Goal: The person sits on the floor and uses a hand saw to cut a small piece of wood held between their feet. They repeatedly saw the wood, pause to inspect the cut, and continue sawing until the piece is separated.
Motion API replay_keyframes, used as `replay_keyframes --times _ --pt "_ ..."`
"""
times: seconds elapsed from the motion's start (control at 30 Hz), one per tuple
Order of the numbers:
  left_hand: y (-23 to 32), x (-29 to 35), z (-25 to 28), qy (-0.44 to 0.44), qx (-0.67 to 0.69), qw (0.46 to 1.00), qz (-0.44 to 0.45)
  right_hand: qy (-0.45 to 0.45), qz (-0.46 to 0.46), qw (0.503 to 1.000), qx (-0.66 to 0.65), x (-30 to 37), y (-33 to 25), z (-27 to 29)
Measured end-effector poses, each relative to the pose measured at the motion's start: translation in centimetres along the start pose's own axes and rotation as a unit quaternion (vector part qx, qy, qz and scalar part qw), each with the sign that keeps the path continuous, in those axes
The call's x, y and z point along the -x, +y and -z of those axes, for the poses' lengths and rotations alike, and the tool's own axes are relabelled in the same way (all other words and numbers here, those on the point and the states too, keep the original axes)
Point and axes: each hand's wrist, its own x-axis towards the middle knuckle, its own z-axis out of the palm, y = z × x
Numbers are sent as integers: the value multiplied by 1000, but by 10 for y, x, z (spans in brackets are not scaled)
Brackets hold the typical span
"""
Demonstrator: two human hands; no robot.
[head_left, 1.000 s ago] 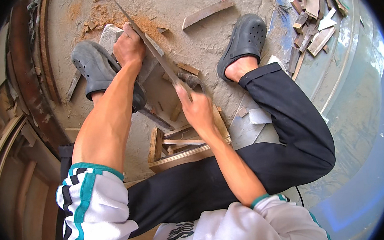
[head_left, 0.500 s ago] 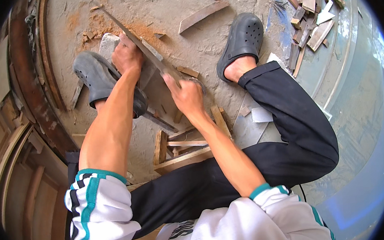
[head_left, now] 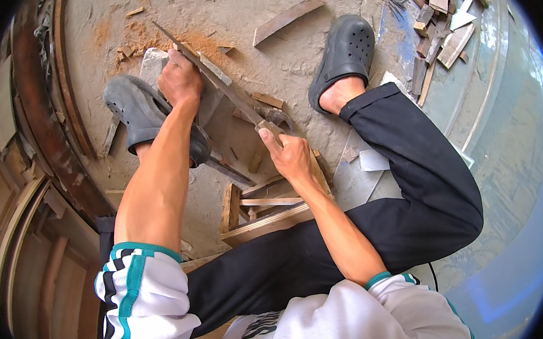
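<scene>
While gripping the saw (head_left: 219, 83) by its handle (head_left: 268, 129) in the right hand (head_left: 291, 155), just right of the frame's centre, rests the left hand (head_left: 180, 78) at upper left of centre, close beside the blade (head_left: 208, 74). Has the right fingers curled round the handle, with the thumb laid forward along it. Slants the blade from the middle toward the upper left, with its tip near the sawdust (head_left: 209, 42). Bends the left fingers inward; cannot tell whether closed on anything, for lack of a clear view. Has a pale block (head_left: 150, 63) just left of the left hand. Crosses the right forearm (head_left: 335, 228) over the view of a wooden box (head_left: 266, 224), slightly below the centre. Wears grey clogs (head_left: 346, 49), seen left of the left hand and at upper right of centre, with black trousers (head_left: 266, 268) and a white shirt (head_left: 334, 321) lower down. Faces an angled wood strip (head_left: 288, 20) at top centre. Has offcuts (head_left: 457, 45) heaped at upper right, beside a glassy sheet (head_left: 506, 157) stretching down the right side. Has long boards (head_left: 44, 117) along the left edge, above wooden panels (head_left: 50, 270) at lower left.
</scene>
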Motion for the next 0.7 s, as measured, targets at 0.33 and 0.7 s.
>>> replay_keyframes --times 0.33,0.7 --pt "0 -2 -3 -11 3 1000 -10 2 18 1000 14 -18 12 -8" --pt "3 -1 -2 -8 -8 1000 -7 10 39 999 4 -53 -50 -14"
